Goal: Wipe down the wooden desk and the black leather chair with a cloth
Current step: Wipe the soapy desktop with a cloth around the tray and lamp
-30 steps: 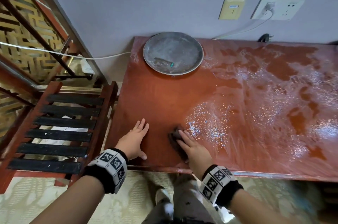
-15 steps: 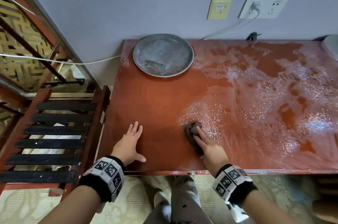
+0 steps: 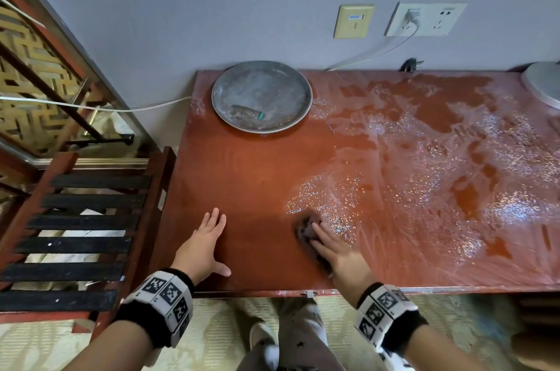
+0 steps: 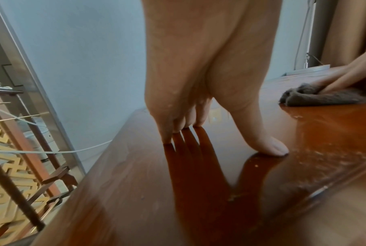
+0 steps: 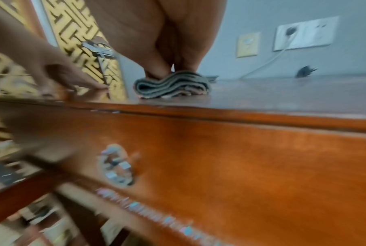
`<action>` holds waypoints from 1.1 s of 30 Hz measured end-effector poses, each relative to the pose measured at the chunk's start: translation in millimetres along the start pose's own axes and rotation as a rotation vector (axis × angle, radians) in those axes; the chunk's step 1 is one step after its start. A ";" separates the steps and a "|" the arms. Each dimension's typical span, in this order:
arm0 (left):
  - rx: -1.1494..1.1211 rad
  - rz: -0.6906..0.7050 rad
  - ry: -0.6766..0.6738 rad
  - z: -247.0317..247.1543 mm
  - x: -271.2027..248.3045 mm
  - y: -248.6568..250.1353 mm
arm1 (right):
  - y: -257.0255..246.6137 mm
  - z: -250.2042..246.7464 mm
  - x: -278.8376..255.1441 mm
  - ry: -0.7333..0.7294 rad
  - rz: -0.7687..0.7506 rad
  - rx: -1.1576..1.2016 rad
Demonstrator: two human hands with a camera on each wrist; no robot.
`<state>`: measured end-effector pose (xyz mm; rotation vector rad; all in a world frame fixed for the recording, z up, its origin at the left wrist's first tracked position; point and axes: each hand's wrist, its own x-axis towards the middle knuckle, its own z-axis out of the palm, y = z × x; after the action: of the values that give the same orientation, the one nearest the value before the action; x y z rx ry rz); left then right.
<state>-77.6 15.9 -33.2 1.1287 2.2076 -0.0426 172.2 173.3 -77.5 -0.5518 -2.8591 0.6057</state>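
Note:
The red-brown wooden desk (image 3: 260,177) fills the head view; its right half is streaked with a white glittery film. My right hand (image 3: 330,245) lies flat on a folded grey cloth (image 3: 306,230) near the desk's front edge and presses it down with straight fingers. The cloth (image 4: 316,96) shows at the right of the left wrist view, and its folded layers (image 5: 171,86) show under the fingers in the right wrist view. My left hand (image 3: 206,237) rests flat on the bare wood to the left, fingers (image 4: 178,123) straight and thumb spread. No black leather chair is in view.
A round grey metal tray (image 3: 262,96) sits at the desk's back left by the wall. A second round pale object (image 3: 542,84) is at the back right. A slatted red and black rack (image 3: 81,231) stands left of the desk. Wall sockets (image 3: 424,19) with a cable are above.
My right hand has slid the cloth rightwards along the front of the desk, into the glittery film. My left hand stays flat in place.

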 end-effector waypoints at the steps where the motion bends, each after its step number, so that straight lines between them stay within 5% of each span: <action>1: 0.001 -0.002 0.000 0.1 0.4 0.1 | -8.0 6.8 -4.4 -0.031 -0.059 0.014; 5: 0.005 0.001 0.001 -1.4 1.2 0.1 | -29.2 7.6 -20.6 -0.207 -0.297 0.018; 12: 0.015 -0.012 -0.012 -3.7 3.0 4.1 | 3.9 -3.9 11.1 -0.078 -0.084 -0.013; 16: 0.006 -0.020 -0.020 -5.3 3.0 7.0 | -30.7 16.2 10.0 -0.292 -0.369 -0.085; 18: -0.007 -0.014 -0.018 -8.0 6.1 12.0 | -25.9 7.5 27.8 -0.288 -0.324 -0.030; 24: 0.052 0.091 0.007 -20.9 34.7 45.3 | 0.3 -38.1 82.2 -0.332 0.217 -0.085; 29: 0.064 0.076 -0.013 -19.4 50.5 57.9 | -40.5 -12.4 72.1 -0.323 -0.078 -0.019; 33: 0.067 0.069 -0.049 -21.1 49.6 55.8 | -24.2 -26.9 84.9 -0.478 -0.027 -0.051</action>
<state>-68.6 92.8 -30.3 1.2270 2.1365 -0.1146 92.9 195.4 -35.8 -0.4192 -3.3285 0.7492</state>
